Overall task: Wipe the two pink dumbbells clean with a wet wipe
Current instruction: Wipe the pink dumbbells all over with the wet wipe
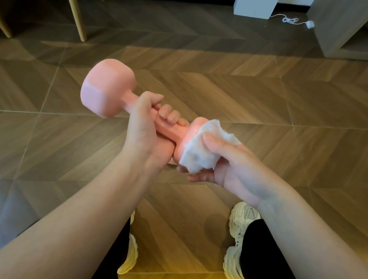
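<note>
A pink dumbbell (107,88) is held in the air above the floor, tilted with one head up at the left. My left hand (146,129) grips its handle, fingers curled round it. My right hand (226,163) holds a crumpled white wet wipe (202,151) wrapped over the dumbbell's near right head, thumb on top and fingers beneath. That head is mostly hidden by the wipe. Only one dumbbell is in view.
Below is a brown herringbone wooden floor (277,100). My white trainers (238,244) and black trouser legs are at the bottom. Wooden furniture legs (75,5) stand at the far left, a grey cabinet (347,32) and a white cable (292,20) at the far right.
</note>
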